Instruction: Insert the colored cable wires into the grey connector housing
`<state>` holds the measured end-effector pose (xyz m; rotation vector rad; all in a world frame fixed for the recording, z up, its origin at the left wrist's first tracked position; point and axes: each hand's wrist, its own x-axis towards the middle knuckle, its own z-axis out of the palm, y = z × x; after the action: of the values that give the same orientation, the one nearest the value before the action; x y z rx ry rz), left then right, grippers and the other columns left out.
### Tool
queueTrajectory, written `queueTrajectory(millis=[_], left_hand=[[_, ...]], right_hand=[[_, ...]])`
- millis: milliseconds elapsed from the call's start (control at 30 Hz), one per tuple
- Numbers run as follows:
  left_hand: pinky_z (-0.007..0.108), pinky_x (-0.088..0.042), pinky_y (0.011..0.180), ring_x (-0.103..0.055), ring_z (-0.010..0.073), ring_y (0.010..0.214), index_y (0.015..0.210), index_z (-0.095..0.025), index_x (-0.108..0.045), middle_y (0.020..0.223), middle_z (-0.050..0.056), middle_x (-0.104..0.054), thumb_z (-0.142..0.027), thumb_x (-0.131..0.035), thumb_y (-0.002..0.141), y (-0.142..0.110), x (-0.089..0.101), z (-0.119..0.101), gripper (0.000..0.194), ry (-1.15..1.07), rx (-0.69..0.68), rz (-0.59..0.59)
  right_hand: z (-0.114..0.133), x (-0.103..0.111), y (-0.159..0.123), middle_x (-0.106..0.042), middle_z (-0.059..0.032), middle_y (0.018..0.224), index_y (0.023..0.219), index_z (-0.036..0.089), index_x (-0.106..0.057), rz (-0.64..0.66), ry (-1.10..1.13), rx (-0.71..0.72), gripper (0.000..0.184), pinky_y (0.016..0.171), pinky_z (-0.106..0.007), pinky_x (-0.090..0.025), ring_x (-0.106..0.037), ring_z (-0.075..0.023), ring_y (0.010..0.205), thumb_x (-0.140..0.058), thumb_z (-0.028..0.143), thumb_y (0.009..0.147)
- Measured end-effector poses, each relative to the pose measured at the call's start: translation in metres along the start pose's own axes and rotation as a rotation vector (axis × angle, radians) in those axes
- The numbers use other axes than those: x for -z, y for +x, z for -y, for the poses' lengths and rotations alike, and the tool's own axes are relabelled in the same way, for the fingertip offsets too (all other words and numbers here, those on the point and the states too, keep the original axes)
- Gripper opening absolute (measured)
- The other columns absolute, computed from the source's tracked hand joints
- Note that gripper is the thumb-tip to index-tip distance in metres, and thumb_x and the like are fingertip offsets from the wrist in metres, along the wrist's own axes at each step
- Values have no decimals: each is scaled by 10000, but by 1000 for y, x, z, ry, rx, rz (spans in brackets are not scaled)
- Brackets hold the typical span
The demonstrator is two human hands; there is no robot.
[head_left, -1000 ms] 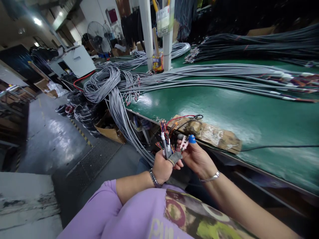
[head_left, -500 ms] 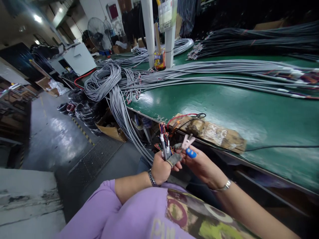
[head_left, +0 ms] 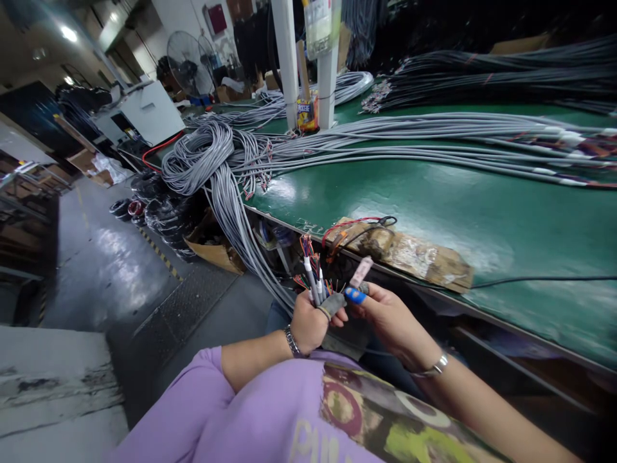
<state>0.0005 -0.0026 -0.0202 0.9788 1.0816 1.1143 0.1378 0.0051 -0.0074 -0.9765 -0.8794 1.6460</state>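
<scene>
My left hand (head_left: 310,321) is closed around a bunch of grey cables (head_left: 313,286). Their stripped ends point up, with thin red, green, orange and blue wires fanned out above white bands. A grey cover sits on that hand's thumb. Close on the right, my right hand (head_left: 385,315) pinches a small pale pink tool (head_left: 360,272), perhaps a clip or tweezers; its exact kind does not show. Blue wrapping covers the right thumb, and a grey cover is on a finger behind it. The wires nearest the right fingertips are too small to make out.
A green-topped bench (head_left: 434,199) carries long grey cables (head_left: 409,132) and a looped bundle (head_left: 207,157) hanging over its edge. Near the edge lies a taped wooden board (head_left: 414,254) with red and black leads. A cardboard box (head_left: 214,241) stands on the floor below.
The pale pink tool has turned in my right fingers: its two spread arms showed earlier, and it now appears as one narrow block tilted upward. My left hand has shifted slightly left with the cables.
</scene>
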Motion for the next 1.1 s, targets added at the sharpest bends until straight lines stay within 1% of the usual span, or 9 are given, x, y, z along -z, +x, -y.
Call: queueTrajectory(millis=[100,200,300,367,467,567,767,967,1100], left_hand=[[211,-403,430,-511,88,405,589,-126,-611,508,31,-601,-516,-693,735,0,-2,-6,424,-28,6,-24],[201,-365,402,-490,80,378,552,-123,-589,479,25,-579,-492,-709,715,0,-5,-15,421,-57,15,-58],[190,-351,391,-482,73,372,555,-118,-591,475,19,-574,-461,-717,704,-1,-10,-20,394,-84,31,-55],[186,-346,387,-479,70,371,561,-116,-593,477,20,-576,-444,-716,704,-1,-14,-21,378,-95,40,-33],[186,-339,381,-473,70,365,571,-117,-595,472,18,-574,-432,-716,699,0,-18,-21,362,-111,40,-21],[187,-339,381,-477,72,366,596,-116,-607,476,17,-577,-437,-716,694,0,-20,-22,353,-119,42,-45],[196,-337,383,-475,74,363,602,-112,-605,477,21,-577,-462,-727,670,3,-20,-21,377,-100,60,-76],[197,-347,384,-482,77,369,614,-117,-602,485,18,-583,-475,-719,678,4,-18,-14,382,-76,73,-75],[199,-348,379,-473,76,360,604,-118,-594,473,15,-575,-493,-731,662,4,-18,-13,404,-66,81,-80]], right_hand=[[-6,9,-1,-549,11,543,607,178,-633,1,31,-28,305,502,-254,-367,-441,-106,514,-841,400,628],[-9,19,2,-520,24,531,599,181,-623,6,142,-79,331,534,-252,-432,-449,-103,514,-821,442,645],[-8,27,12,-597,0,610,697,199,-662,-40,266,-162,354,553,-258,-490,-515,-118,533,-754,541,688],[-5,27,20,-648,-26,687,755,204,-682,-27,280,-185,391,560,-258,-504,-566,-133,576,-712,591,709],[-2,23,28,-631,-19,669,767,200,-698,1,237,-74,415,559,-241,-492,-551,-130,582,-697,612,716],[-2,18,30,-614,-15,649,752,201,-696,-9,197,37,407,554,-246,-475,-529,-134,576,-669,608,748],[-3,14,32,-660,-38,702,829,206,-690,4,249,8,399,619,-340,-496,-582,-185,623,-622,598,795],[-3,11,35,-659,-17,699,785,205,-708,-80,375,-1,336,618,-287,-491,-559,-141,601,-715,539,745],[-3,9,33,-668,-21,717,823,219,-710,-46,333,22,370,615,-300,-489,-564,-150,598,-658,583,778]])
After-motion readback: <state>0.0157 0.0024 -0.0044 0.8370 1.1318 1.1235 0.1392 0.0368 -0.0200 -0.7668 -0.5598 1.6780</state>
